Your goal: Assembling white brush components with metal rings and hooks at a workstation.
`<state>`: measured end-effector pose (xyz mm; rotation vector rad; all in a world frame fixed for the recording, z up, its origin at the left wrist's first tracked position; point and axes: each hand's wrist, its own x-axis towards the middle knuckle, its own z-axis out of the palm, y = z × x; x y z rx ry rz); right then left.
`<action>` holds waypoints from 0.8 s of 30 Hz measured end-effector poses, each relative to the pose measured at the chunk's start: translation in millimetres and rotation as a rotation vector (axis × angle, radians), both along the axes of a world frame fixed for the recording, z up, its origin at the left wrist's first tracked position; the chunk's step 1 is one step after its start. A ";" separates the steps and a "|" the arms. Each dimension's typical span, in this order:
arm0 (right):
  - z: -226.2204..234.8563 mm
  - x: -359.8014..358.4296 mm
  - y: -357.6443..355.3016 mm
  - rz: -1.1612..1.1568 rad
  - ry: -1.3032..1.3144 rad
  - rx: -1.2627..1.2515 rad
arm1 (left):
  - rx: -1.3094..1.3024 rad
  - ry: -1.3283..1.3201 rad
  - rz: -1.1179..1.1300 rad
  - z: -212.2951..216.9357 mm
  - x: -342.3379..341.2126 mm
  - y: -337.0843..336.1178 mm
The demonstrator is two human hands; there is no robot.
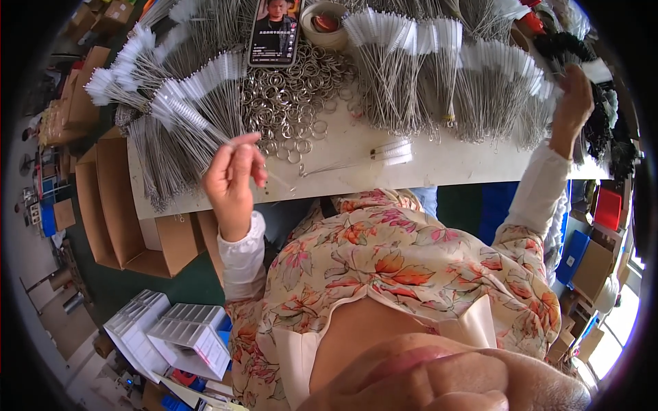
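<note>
Left of centre, left hand [233, 179] pinching thin wire brush stem [277, 179] w/ fingertips over white surface [439, 164]; right hand [572, 103], fingers loosely spread, touching white-bristled wire brushes [493, 68] fanned at upper right for easy picking.

- The left hand [232, 179] pinches something thin; it is too fine to tell whether it is a wire or a ring.
- The right hand [572, 103] has its fingertips buried among the white-tipped brushes [493, 82], so its grip is hidden.
- The phone [275, 31] is cut off by the top edge.
- The table [439, 164] has its near edge covered by the person's flowered blouse [404, 260].
- The black brushes [603, 116] blur into the dark rim.
</note>
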<state>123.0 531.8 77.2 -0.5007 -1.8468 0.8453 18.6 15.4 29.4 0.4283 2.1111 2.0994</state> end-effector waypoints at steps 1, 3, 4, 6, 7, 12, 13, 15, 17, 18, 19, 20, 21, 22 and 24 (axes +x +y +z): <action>-5.4 -6.3 -16.0 0.188 -0.043 -0.047 | 0.003 0.049 -0.024 2.4 -0.5 9.4; -28.3 -29.1 -87.5 0.891 0.065 -0.287 | 0.044 0.092 -0.106 6.0 -2.9 32.7; -38.4 -55.4 -133.3 1.095 0.150 -0.470 | 0.015 0.138 -0.092 4.0 1.6 39.7; -45.1 -73.8 -211.3 1.320 0.160 -0.554 | -0.028 0.230 -0.136 4.5 0.4 60.1; -52.2 -79.6 -242.5 1.375 0.201 -0.701 | -0.060 0.277 -0.164 3.5 -0.9 68.9; -36.3 -68.0 -320.1 1.227 -0.086 -0.342 | -0.189 0.700 0.010 -23.9 -11.8 67.7; -37.7 -67.8 -319.9 1.243 0.036 -0.356 | -0.078 0.810 0.061 -19.7 -14.8 65.4; -35.6 -65.8 -299.3 1.023 -0.178 -0.429 | 0.071 0.740 0.203 -12.7 -11.7 60.8; -54.9 -70.6 -293.1 1.110 -0.249 -0.756 | 0.055 0.800 0.144 -9.1 -3.6 63.1; -61.3 -68.2 -299.6 1.169 -0.162 -1.025 | 0.030 0.738 0.026 -12.1 2.6 67.7; -63.5 -66.4 -309.3 1.221 -0.067 -1.299 | -0.001 0.677 -0.089 -13.8 10.3 70.7; -63.5 -67.5 -315.1 1.176 0.027 -1.446 | -0.029 0.786 -0.073 -26.3 12.5 76.5; -63.9 -68.1 -311.1 1.170 0.029 -1.446 | -0.055 0.893 -0.063 -30.9 11.7 81.8; -63.6 -70.2 -302.9 1.223 0.085 -1.622 | -0.195 0.975 -0.064 -31.4 12.3 79.1; -55.3 -73.4 -299.1 1.161 0.190 -1.697 | -0.239 0.994 -0.069 -25.6 11.4 70.5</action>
